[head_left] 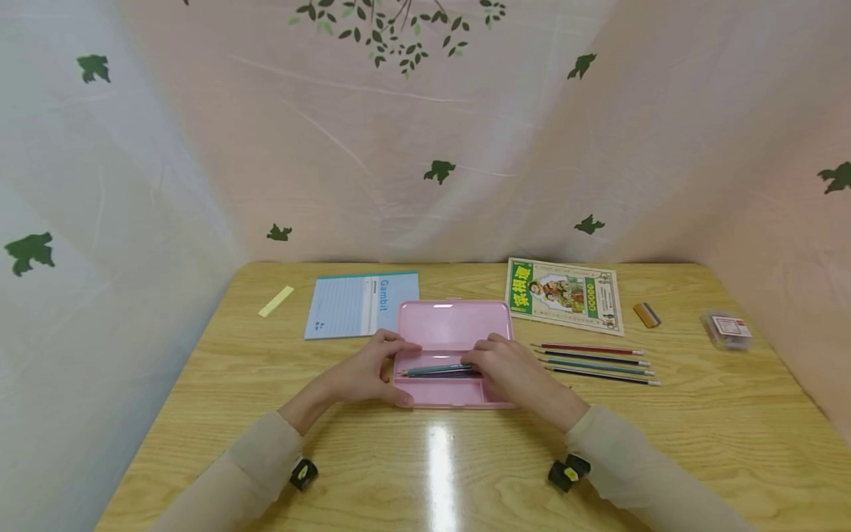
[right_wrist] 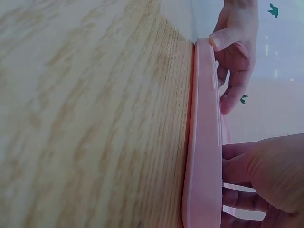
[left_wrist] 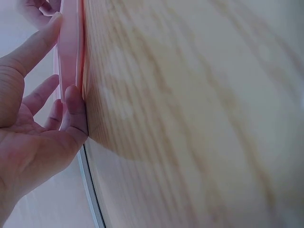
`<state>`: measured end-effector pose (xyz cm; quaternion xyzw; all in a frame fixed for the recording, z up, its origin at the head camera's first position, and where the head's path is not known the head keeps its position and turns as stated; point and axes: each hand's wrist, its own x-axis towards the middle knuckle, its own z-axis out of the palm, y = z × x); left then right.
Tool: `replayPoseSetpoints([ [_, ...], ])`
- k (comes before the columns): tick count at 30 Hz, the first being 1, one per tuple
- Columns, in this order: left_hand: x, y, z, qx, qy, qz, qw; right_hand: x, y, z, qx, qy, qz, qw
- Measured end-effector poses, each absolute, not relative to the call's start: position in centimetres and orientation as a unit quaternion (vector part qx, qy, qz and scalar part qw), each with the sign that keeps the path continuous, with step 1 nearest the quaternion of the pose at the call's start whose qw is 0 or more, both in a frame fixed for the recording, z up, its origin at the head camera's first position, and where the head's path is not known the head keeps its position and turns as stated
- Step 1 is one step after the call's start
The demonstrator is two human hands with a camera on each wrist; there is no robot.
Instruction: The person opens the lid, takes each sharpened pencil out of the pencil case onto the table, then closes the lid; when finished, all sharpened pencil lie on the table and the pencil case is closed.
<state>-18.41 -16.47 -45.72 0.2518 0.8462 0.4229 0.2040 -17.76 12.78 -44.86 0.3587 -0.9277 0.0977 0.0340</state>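
Observation:
An open pink pencil case (head_left: pixel 455 325) lies on the table with its lid folded back. Several pencils (head_left: pixel 435 370), one teal and others darker, lie in its long compartment. My left hand (head_left: pixel 368 369) holds the left end of the case, thumb at the front corner and fingers along the side. My right hand (head_left: pixel 508 367) reaches over the right rim, its fingers curled around the right ends of the pencils; its fingertips are hidden in the head view. In the right wrist view, the fingers of the right hand (right_wrist: pixel 270 175) go behind the case wall (right_wrist: pixel 206 142).
Several more pencils (head_left: pixel 598 363) lie in a row right of the case. Behind are a blue notebook (head_left: pixel 346 304) and a green-bordered booklet (head_left: pixel 565 295). A yellow strip (head_left: pixel 275 301) lies far left; a sharpener-like block (head_left: pixel 647 315) and small clear box (head_left: pixel 728 329) are at right.

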Motion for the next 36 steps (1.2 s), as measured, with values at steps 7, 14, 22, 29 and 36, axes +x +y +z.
replayPoseSetpoints([
  [7, -18.3, -16.5, -45.6, 0.248, 0.847, 0.422, 0.207, -17.9, 13.0, -45.1, 0.360, -0.926, 0.099, 0.054],
  [14, -18.3, -16.5, -45.6, 0.248, 0.846, 0.425, 0.204, -17.9, 13.4, -45.0, 0.356, -0.926, 0.108, 0.072],
  [22, -18.3, -16.4, -45.6, 0.247, 0.845, 0.427, 0.206, -18.1, 14.2, -44.2, 0.353, -0.913, 0.202, 0.030],
  [29, -18.3, -16.5, -45.6, 0.256, 0.845, 0.425, 0.199, -18.4, 15.2, -43.4, 0.343, -0.883, 0.320, -0.027],
  [36, -18.3, -16.5, -45.6, 0.255, 0.845, 0.425, 0.201, -18.2, 16.5, -42.8, 0.303, -0.875, 0.367, -0.081],
])
